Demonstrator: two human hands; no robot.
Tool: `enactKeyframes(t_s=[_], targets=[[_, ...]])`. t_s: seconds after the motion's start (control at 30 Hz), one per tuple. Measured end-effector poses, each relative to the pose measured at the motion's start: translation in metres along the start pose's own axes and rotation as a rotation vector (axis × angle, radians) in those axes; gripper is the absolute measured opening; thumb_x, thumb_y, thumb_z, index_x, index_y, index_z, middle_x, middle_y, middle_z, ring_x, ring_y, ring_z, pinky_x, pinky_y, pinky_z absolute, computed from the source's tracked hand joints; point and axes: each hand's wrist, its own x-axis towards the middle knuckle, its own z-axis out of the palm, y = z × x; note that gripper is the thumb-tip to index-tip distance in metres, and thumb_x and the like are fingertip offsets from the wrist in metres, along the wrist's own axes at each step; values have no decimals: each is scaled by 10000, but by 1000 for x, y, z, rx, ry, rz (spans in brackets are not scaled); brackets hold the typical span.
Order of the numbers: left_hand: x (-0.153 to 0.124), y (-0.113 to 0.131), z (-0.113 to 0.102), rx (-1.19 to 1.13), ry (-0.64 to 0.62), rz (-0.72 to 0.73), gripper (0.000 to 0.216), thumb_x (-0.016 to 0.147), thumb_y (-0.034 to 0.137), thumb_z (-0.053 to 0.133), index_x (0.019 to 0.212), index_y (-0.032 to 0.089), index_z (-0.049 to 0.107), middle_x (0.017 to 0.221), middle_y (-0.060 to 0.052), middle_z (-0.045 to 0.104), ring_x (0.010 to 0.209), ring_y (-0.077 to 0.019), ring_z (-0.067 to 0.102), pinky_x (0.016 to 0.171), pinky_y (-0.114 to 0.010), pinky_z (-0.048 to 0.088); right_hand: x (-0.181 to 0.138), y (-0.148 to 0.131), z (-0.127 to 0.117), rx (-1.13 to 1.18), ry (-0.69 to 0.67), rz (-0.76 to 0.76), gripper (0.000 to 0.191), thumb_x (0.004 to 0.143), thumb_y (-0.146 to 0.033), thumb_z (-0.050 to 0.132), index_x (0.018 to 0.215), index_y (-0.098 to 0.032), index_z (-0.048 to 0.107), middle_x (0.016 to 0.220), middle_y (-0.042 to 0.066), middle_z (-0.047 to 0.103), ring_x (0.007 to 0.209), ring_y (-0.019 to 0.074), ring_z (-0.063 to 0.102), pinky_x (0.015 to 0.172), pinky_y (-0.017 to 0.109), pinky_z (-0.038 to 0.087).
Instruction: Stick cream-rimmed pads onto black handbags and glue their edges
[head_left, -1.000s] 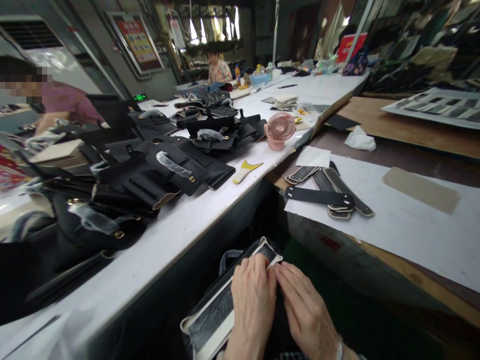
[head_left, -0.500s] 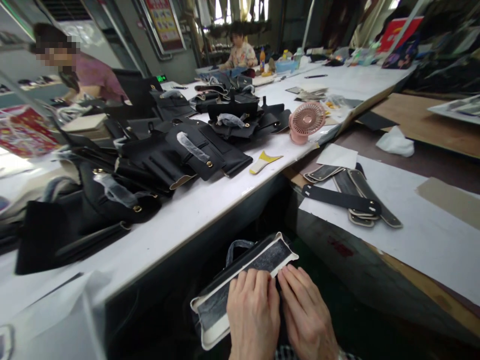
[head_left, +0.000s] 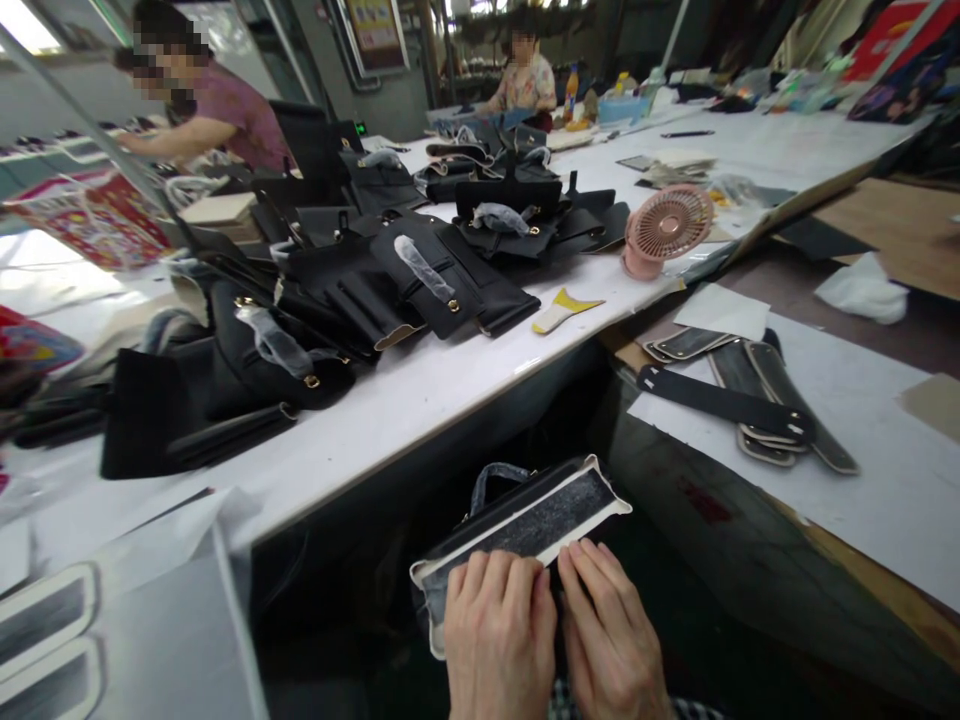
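since the earlier frame the view has swung right and tipped down a little, so the pink fan (head_left: 667, 228) sits further right and higher, and the bag panel (head_left: 525, 530) has turned flatter across the lap, its pale edge now facing the long white table (head_left: 420, 400). both hands have slid back toward the body along that near edge.

taking the bag panel as the landmark: far to its upper left lies a heap of black bags (head_left: 300, 320) on the white table. just left of its middle, the left hand (head_left: 501, 630) lies flat with fingers curled over the near edge, pressing down on the panel rather than pinching it. touching beside it, the right hand (head_left: 611, 640) presses the same edge, fingertips on the dark material; neither hand is open in the air, both bear on the panel. up and to the right of the panel, on white paper, lie black straps (head_left: 742, 400).

to do this pressing well, it seems best to keep the fingertips side by side, work along the fold evenly, and hold the panel steady against the lap so the pale border stays aligned and does not wrinkle.
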Motion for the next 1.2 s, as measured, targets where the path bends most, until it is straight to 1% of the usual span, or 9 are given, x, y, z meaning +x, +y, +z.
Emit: enactKeyframes(t_s=[0.27,0.43,0.6,0.7,0.83,0.9,1.0,1.1,1.2], targets=[[-8,-10,-12,-37,31,-43,178,930,142,533,790,223,608,744,12,635,747,-185,552,773,-365,331,-1,-14,6,20,-3,-67,595,869,-20,442,1463,-59,449,1262,168,642,1298,307,510,1043,471,483],[-20,-18,-19,-50,100,-99,141,915,176,573,797,230,629,780,17,662,790,-183,583,843,-382,330,2,-26,10,24,14,-135,414,873,-21,434,1238,-11,629,1199,182,667,1276,311,527,1034,466,489],[-29,-23,-21,-72,184,-166,104,897,194,609,817,248,646,841,13,675,843,-194,588,894,-405,328,2,-35,13,48,7,-181,360,871,-14,427,1143,29,659,1180,209,662,1258,317,530,1058,466,456],[-35,-30,-22,-36,232,-161,65,863,195,657,868,260,655,924,0,669,926,-217,575,929,-414,336,0,-39,16,83,4,-195,390,856,-7,423,1171,11,651,1195,204,660,1269,318,527,1051,470,464],[-53,-39,-19,-65,304,-158,261,823,157,683,1053,261,621,1186,-40,628,1172,-244,533,1106,-438,306,1,-43,18,120,-4,-233,408,840,-3,435,1187,-3,650,1199,190,664,1269,307,531,1075,456,447],[-66,-43,-12,-268,418,-337,323,844,209,670,1149,277,590,1354,-47,556,1304,-255,470,1162,-453,277,2,-45,19,128,-13,-248,414,832,2,442,1191,8,648,1200,193,662,1268,303,529,1103,450,418],[-78,-48,7,-858,593,-855,331,894,402,613,1192,260,598,1398,-65,552,1356,-284,456,1159,-456,325,2,-46,22,123,-31,-268,420,816,11,471,1196,7,652,1206,191,663,1268,301,528,1134,448,384],[-76,-54,34,-1591,527,-1341,423,891,509,591,1151,181,655,1225,-130,672,1234,-319,580,1052,-455,468,-1,-46,23,110,-42,-287,433,817,-7,499,1221,-11,651,1219,185,662,1277,316,519,1153,474,360],[-60,-58,61,-1921,491,-1470,438,916,492,584,1173,144,649,1156,-152,692,1085,-295,659,920,-455,553,-3,-45,23,86,-53,-311,457,826,-26,484,1254,-26,643,1261,188,642,1300,332,496,1162,494,340]])
